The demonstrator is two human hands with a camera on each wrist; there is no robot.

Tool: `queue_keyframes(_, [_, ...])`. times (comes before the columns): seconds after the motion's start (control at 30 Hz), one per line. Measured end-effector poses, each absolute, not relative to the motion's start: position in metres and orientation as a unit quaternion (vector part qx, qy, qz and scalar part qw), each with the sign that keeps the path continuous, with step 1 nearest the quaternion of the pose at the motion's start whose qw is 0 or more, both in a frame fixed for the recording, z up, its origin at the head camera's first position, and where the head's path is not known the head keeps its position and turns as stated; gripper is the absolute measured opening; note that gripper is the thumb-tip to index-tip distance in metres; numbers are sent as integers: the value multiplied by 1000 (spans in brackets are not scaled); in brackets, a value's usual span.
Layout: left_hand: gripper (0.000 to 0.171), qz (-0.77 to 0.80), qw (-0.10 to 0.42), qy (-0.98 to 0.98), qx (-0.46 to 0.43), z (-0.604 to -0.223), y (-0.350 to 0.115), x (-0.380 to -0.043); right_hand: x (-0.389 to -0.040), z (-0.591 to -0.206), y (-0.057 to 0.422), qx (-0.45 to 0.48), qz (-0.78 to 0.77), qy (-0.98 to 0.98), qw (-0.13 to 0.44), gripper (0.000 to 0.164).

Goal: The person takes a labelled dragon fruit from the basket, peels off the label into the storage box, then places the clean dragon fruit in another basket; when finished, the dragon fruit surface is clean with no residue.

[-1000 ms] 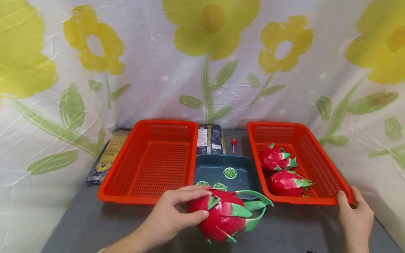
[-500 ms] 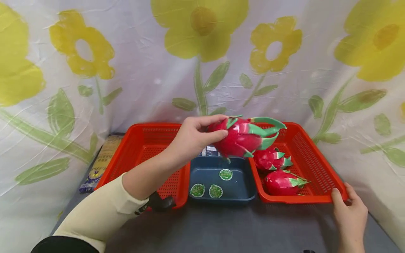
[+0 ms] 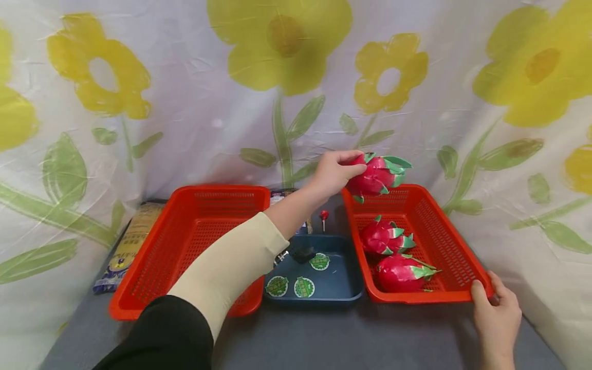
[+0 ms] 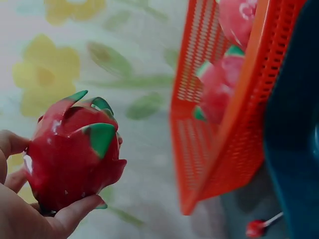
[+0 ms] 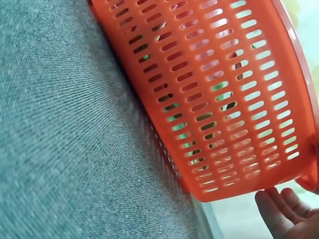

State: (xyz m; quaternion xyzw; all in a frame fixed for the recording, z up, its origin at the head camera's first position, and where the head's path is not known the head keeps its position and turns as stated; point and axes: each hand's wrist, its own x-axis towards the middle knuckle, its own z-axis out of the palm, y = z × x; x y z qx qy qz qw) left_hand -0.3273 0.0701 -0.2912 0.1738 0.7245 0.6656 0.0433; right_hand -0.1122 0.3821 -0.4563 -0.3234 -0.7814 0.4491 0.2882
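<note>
My left hand [image 3: 334, 173] grips a dragon fruit [image 3: 378, 177] by its rounded end, above the far edge of the right red basket [image 3: 455, 241]. In the left wrist view, thumb and fingers wrap the red body of that dragon fruit [image 4: 75, 154], its green-tipped scales pointing away. Inside the basket lie two more dragon fruits, one farther back [image 3: 384, 237] and one nearer [image 3: 401, 272]. At the basket's near right corner, my right hand [image 3: 497, 311] holds the rim, thumb on top. The right wrist view shows the slotted basket wall [image 5: 199, 94] beside the fingers [image 5: 274, 209].
A second red basket [image 3: 185, 246] stands at left, with a yellow package [image 3: 129, 241] beside it. Between the baskets sits a blue tray [image 3: 342, 288] with green stickers. A red lollipop [image 3: 324, 215] lies behind it, near a dark package partly hidden by my left arm.
My left hand has lifted the dragon fruit from in front of the blue tray, forward and right to above the right basket's far edge. My right hand stays on the basket's corner.
</note>
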Motion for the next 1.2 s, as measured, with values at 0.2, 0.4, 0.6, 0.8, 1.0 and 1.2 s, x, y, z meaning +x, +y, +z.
queue_keyframes(0.2, [36,608,6,777,162,-330,102,-358,-111,-458,383,-316,440,-783,307,50])
queue_keyframes(0.4, [34,526,-2,823,214,-360,123,-371,-110,-458,383,-315,451,-776,309,48])
queue_keyframes(0.6, [31,388,14,887,249,-377,139,-366,-108,-461,381,-307,444,-779,319,47])
queue_keyframes(0.8, [13,266,31,929,257,-395,154,-363,-103,-462,382,-299,459,-765,338,46])
queue_keyframes(1.0, [45,240,32,933,267,-384,146,-373,-106,-453,387,-312,423,-802,285,52])
queue_keyframes(1.2, [41,200,-43,945,254,-339,101,-396,-117,-417,392,-271,274,-906,177,74])
